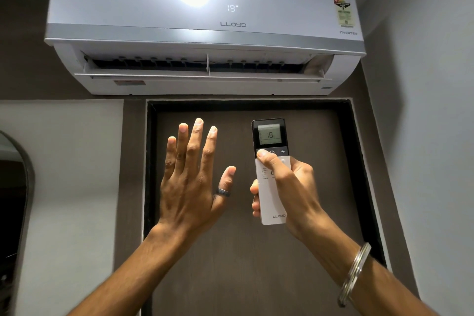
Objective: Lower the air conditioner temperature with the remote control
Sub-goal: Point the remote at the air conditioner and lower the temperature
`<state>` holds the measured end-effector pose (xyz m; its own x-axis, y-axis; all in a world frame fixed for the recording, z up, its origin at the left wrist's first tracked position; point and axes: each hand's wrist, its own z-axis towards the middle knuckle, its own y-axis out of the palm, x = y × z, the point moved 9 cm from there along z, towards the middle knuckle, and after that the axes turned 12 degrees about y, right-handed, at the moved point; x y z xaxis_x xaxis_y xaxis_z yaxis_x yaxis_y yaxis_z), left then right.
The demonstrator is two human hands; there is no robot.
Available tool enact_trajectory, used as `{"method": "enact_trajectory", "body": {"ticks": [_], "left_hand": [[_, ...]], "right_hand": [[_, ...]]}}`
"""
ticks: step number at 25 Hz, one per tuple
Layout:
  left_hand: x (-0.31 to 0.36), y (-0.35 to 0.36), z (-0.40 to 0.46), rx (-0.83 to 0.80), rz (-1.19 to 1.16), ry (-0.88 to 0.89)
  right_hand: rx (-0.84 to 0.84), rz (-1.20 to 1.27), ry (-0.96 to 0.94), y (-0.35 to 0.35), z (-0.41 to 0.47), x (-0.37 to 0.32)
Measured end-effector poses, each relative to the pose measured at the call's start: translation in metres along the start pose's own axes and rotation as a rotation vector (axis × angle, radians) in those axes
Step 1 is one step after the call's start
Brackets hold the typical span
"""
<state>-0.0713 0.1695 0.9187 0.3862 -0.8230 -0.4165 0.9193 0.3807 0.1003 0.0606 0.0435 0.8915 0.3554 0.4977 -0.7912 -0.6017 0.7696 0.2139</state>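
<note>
Below the air conditioner (pixel 205 25), right hand (pixel 289 187) grips the remote control (pixel 272 174), thumb on minus; both read 19. Left hand (pixel 189 182) spread, empty.

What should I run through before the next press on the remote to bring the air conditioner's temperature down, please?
1. Remote held firmly: ok, the right hand wraps its lower body.
2. Thumb on the lowering button: cannot tell; it covers the key left of the power key, with plus on the far side.
3. Remote screen readable: ok, it shows 19.
4. Air conditioner on and in step: ok, its panel display also reads 19 and the flap is open.
5. Remote aimed at the unit: ok, its top end points up towards it.
6. Left hand out of the way: ok, open, beside the remote, not touching.
</note>
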Motion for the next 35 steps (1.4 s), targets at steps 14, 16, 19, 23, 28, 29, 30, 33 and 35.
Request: {"method": "enact_trajectory", "body": {"ticks": [14,16,19,23,28,29,30,33,35], "left_hand": [[-0.003,0.001,0.002,0.012,0.007,0.002],[-0.004,0.002,0.002,0.018,0.006,0.005],[-0.007,0.004,0.001,0.021,0.008,0.007],[-0.008,0.006,-0.002,0.022,0.012,0.01],[-0.01,0.009,-0.004,0.018,0.014,0.016],[-0.011,0.009,-0.004,0.015,0.014,0.014],[-0.011,0.01,-0.004,0.013,0.012,0.012],[-0.011,0.01,-0.003,0.012,0.006,0.009],[-0.012,0.01,-0.002,0.018,0.003,0.01]], "right_hand": [[-0.003,-0.006,0.0,0.004,0.001,0.002],[-0.007,-0.005,-0.012,0.004,0.001,0.0],[-0.018,-0.008,-0.013,0.007,0.003,0.001],[-0.02,-0.014,-0.012,0.009,0.003,0.005],[0.012,-0.007,-0.014,0.008,0.006,0.006],[0.02,-0.004,-0.021,0.007,0.007,0.005],[0.027,-0.002,-0.031,0.006,0.007,0.005],[0.03,-0.01,-0.048,0.005,0.008,0.003],[0.023,-0.008,-0.042,0.005,0.01,0.004]]}}
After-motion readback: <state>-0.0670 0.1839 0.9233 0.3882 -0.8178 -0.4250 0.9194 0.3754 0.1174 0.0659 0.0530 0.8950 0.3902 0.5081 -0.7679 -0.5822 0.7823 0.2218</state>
